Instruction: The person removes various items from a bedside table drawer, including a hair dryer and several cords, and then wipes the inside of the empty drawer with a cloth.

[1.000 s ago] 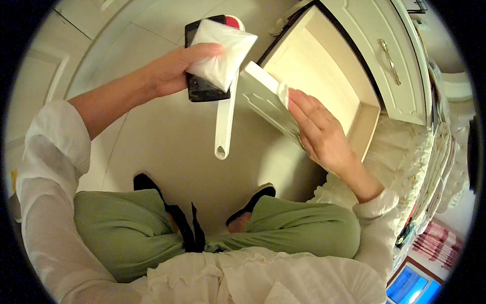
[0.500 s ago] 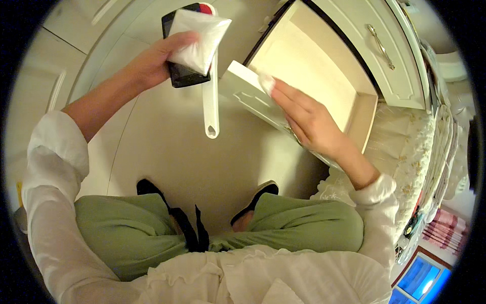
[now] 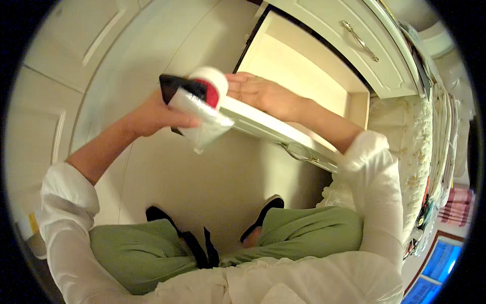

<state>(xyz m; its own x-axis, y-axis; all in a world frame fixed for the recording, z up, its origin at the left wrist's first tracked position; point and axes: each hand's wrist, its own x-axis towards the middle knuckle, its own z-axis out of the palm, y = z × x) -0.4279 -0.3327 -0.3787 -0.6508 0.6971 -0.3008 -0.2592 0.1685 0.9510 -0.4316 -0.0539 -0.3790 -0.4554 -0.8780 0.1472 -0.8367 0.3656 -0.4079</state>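
Observation:
My left hand (image 3: 157, 114) is closed around a stack of things. On top, under the thumb, is a shiny white plastic packet (image 3: 197, 121). Beneath it is a flat black thing (image 3: 172, 86) like a phone. A white-rimmed, rounded head with red and black inside, like a hairbrush (image 3: 208, 76), sticks out at the far side, blurred; its handle is hidden. My right hand (image 3: 266, 96) is over the left end of the drawer front, palm turned up and fingers stretched toward the brush head. Whether the fingertips touch it, I cannot tell. Nothing shows in that palm.
A pale drawer (image 3: 304, 55) stands pulled out of a white cabinet, its curved metal handle (image 3: 298, 152) facing me. Another handled drawer front (image 3: 359, 40) is above it. A patterned cushioned edge (image 3: 400, 131) runs along the right. White panelled doors (image 3: 38, 121) stand at the left.
My left hand has come nearer and tilted the stack. The right hand has moved left and turned palm up; the white wad at its fingertips no longer shows. The view has shifted.

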